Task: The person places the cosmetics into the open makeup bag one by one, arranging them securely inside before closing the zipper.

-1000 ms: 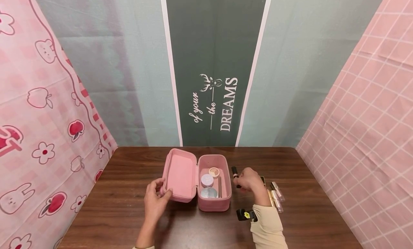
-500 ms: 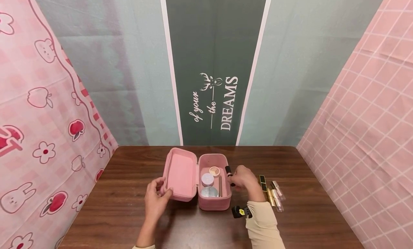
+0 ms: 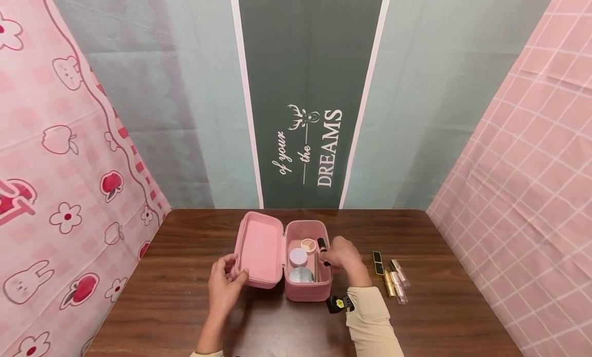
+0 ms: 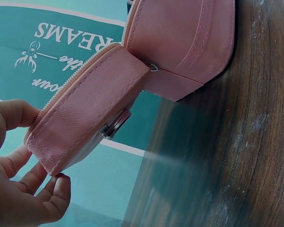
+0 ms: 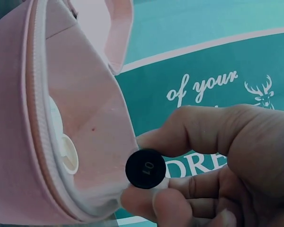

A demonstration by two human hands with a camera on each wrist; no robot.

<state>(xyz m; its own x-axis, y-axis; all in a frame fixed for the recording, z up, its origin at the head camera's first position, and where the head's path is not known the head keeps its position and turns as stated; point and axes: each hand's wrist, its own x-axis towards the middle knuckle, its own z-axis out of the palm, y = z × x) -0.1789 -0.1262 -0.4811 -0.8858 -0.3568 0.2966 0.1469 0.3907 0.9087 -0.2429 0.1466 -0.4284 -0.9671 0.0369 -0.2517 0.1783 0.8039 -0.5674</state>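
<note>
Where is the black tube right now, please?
In the head view, the right hand holds the black tube by the right rim of the pink case.

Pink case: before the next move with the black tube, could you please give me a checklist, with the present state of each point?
1. Lid open and held by the left hand: ok.
2. Black tube gripped by the right hand: ok.
3. Pink case upright on the table: ok.
4. Black tube clear of the brown stick inside: cannot tell.
5. Gold tube inside the pink case: not ok; it lies outside.
</note>
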